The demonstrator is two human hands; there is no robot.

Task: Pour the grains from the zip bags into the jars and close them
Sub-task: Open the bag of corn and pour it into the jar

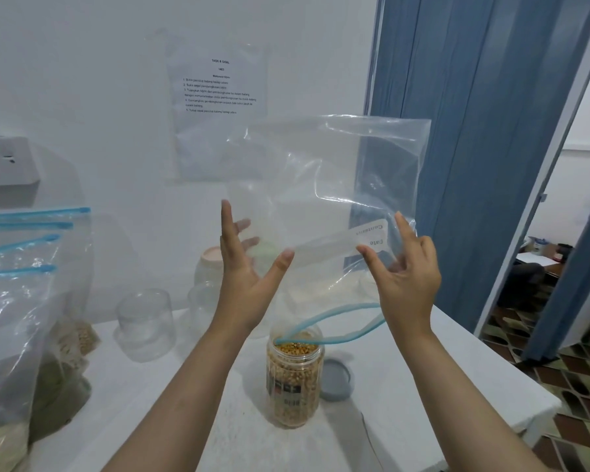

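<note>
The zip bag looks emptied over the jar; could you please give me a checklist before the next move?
1. Zip bag empty: ok, no grains visible inside.
2. Bag held: ok, left hand with spread fingers and right hand hold it mouth down.
3. Bag mouth clear of jar: not ok, the blue zip strip dips into the opening.
4. Jar filled: ok, yellow grains reach near the rim.
5. Grey lid at hand: ok, on the table beside the jar.
6. Jar closed: not ok, still open.

Home room: wall socket (4, 161), blue folding door (474, 131), tiled floor (576, 386).
</note>
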